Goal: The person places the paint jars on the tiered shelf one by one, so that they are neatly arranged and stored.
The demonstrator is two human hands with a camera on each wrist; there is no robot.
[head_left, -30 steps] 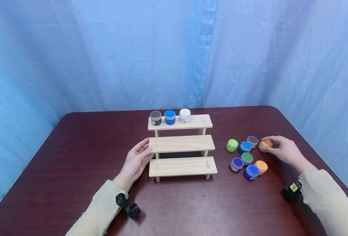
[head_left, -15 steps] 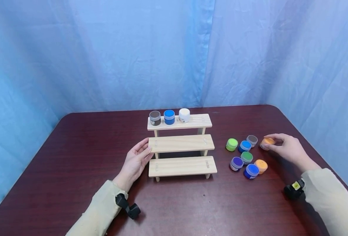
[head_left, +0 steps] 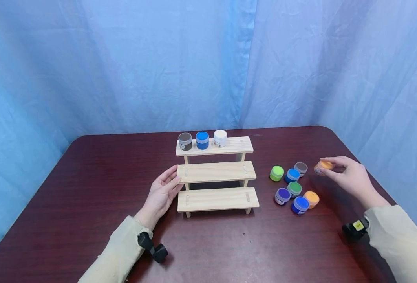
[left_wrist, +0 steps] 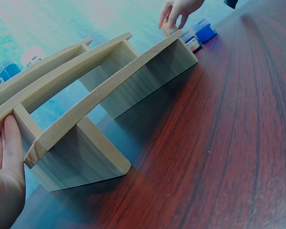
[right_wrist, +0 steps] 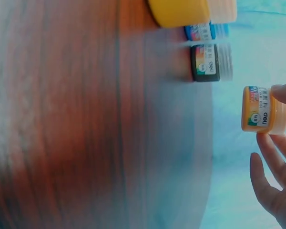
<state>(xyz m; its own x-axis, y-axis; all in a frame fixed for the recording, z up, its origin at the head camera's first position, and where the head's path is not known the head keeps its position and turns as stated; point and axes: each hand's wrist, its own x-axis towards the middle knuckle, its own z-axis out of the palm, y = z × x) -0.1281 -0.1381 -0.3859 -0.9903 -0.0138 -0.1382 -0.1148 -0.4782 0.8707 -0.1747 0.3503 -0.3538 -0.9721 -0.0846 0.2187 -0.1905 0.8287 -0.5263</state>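
Note:
A three-tier wooden display stand (head_left: 217, 171) sits mid-table. My left hand (head_left: 160, 194) grips the left end of its middle shelf, thumb on top and fingers below the board, as the left wrist view also shows. Three paint jars line the top shelf: a dark brown jar (head_left: 185, 142), a blue jar (head_left: 202, 140) and a white jar (head_left: 220, 138). On the right, my right hand (head_left: 353, 179) pinches an orange paint jar (right_wrist: 260, 109) by its clear lid, between thumb and fingers. That jar is raised off the table.
Right of the stand several jars cluster on the table: light green (head_left: 276, 173), blue (head_left: 292, 176), dark brown (head_left: 300, 169), green (head_left: 294, 189), purple (head_left: 282, 196), dark blue (head_left: 300, 205) and orange-yellow (head_left: 311, 199). Blue curtains (head_left: 159, 67) hang behind the table.
My right hand has moved away from the cluster, slightly right and up, lifting the orange jar off the table. The left hand stays on the stand.

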